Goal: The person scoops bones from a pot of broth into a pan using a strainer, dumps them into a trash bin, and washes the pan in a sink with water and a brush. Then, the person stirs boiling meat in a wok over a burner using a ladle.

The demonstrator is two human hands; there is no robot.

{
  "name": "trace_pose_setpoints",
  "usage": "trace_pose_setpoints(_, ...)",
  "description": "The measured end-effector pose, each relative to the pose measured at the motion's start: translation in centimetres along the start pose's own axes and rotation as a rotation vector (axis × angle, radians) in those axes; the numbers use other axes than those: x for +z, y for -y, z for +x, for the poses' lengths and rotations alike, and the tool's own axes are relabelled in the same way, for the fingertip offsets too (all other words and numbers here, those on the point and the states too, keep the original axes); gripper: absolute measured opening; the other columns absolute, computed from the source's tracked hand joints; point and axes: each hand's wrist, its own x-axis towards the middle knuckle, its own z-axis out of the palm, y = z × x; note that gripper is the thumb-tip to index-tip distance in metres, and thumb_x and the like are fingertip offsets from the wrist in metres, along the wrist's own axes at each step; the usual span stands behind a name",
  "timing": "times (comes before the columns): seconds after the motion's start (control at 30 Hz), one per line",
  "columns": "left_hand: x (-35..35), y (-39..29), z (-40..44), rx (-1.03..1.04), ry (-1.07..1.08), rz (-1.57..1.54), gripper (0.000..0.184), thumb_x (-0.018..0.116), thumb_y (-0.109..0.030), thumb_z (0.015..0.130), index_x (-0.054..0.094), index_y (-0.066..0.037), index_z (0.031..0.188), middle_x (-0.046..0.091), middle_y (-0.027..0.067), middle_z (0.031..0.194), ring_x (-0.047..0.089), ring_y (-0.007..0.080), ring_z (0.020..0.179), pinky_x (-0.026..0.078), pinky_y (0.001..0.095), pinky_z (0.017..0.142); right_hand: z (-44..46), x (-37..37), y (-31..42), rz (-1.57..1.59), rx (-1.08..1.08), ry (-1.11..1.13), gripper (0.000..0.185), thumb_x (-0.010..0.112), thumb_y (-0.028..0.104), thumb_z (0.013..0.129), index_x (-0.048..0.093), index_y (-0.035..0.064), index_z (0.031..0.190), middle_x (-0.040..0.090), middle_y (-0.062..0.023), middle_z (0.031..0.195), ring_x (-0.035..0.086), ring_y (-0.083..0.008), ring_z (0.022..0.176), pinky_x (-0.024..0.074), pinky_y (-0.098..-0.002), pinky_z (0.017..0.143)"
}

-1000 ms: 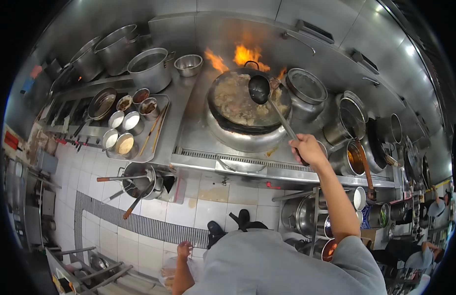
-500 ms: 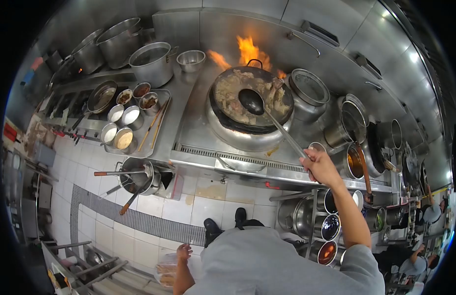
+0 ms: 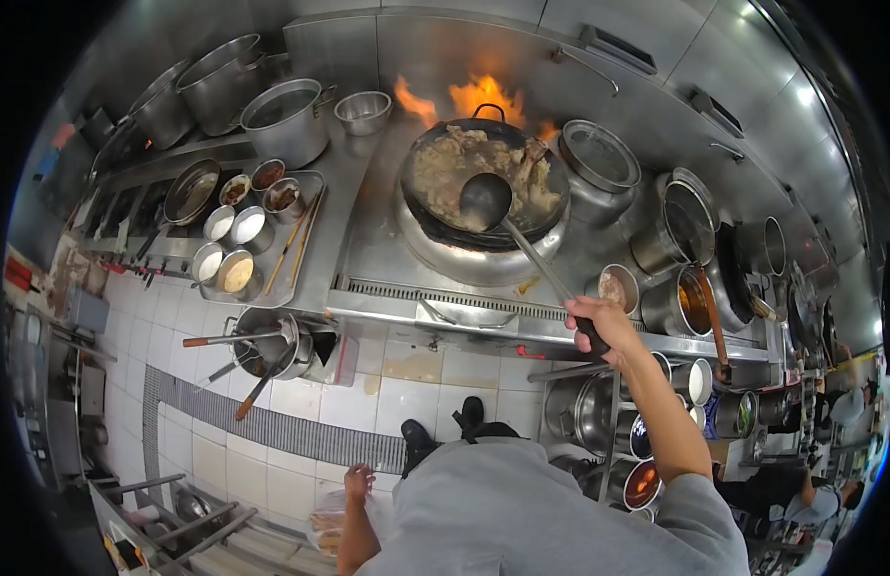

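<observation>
My right hand [image 3: 601, 328] is wrapped round the dark grip of a long-handled ladle [image 3: 538, 255]. The ladle's dark round bowl lies low in the wok [image 3: 428, 207], over the near part of the food. Chunks of pale, browned meat [image 3: 452, 156] in cloudy liquid fill the wok, and a larger bone-in piece [image 3: 532, 160] leans at its right side. Flames [image 3: 485, 96] rise behind the wok's rear handle. My left hand [image 3: 360, 480] hangs at my side with loosely bent fingers apart, holding nothing, above a clear plastic bag [image 3: 327, 523].
A tray [image 3: 289, 288] with several seasoning cups stands left of the wok. To the right are a lidded pot [image 3: 600, 156], a small metal cup of minced-looking food [image 3: 615, 286] and a pot of orange liquid [image 3: 690, 305]. A strainer pot [image 3: 289, 363] with tools stands below the counter.
My right hand has moved left and slightly down with the ladle. The ladle's bowl has shifted toward the near side of the wok. My left hand stays nearly still.
</observation>
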Motion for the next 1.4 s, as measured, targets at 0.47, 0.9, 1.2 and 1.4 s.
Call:
trace_pose_setpoints(0.47,-0.5,3.6,0.6,-0.096,0.056,0.050,0.041,0.058,-0.023,0.088,0.051,-0.002,0.122,0.064,0.0082,0.082,0.062,0.0173,0.061,0.041,0.0289,0.043,-5.0,-5.0,0.5,0.889,0.108,0.195,0.033,0.052,0.020,0.096,0.048,-0.0025,0.120,0.052,-0.0027,0.071,0.037,-0.0053,0.041,0.0323,-0.0186,0.034)
trace_pose_setpoints(0.9,2.0,-3.1,2.0,-0.014,0.072,0.184,0.030,0.054,-0.018,0.086,0.056,-0.005,0.113,0.062,0.0036,0.080,0.062,0.0150,0.067,0.040,0.0258,0.048,-11.2,-14.2,-7.3,0.637,0.044,-0.345,0.027,0.053,0.019,0.094,0.054,-0.0033,0.110,0.055,-0.0043,0.070,0.041,-0.0067,0.042,0.0327,-0.0185,0.035)
trace_pose_setpoints(1.2,1.8,-3.4,2.9,0.033,0.083,0.060,0.031,0.055,-0.016,0.086,0.056,-0.005,0.115,0.062,0.0028,0.080,0.059,0.0126,0.061,0.037,0.0235,0.044,-10.0,-11.6,-13.0,-0.956,-0.158,-0.923,0.032,0.062,0.014,0.083,0.062,-0.0038,0.109,0.065,-0.0204,0.076,0.065,-0.0270,0.077,0.0494,-0.0407,0.073)
trace_pose_setpoints(1.4,1.1,1.5,4.4,-0.019,0.101,0.100,0.029,0.056,-0.019,0.086,0.058,-0.003,0.111,0.065,0.0071,0.083,0.063,0.0178,0.063,0.040,0.0288,0.045,-8.3,-6.8,-5.1,-0.306,-0.302,-0.486,0.034,0.059,0.013,0.090,0.058,-0.0027,0.120,0.053,0.0010,0.060,0.045,-0.0069,0.042,0.0318,-0.0231,0.037)
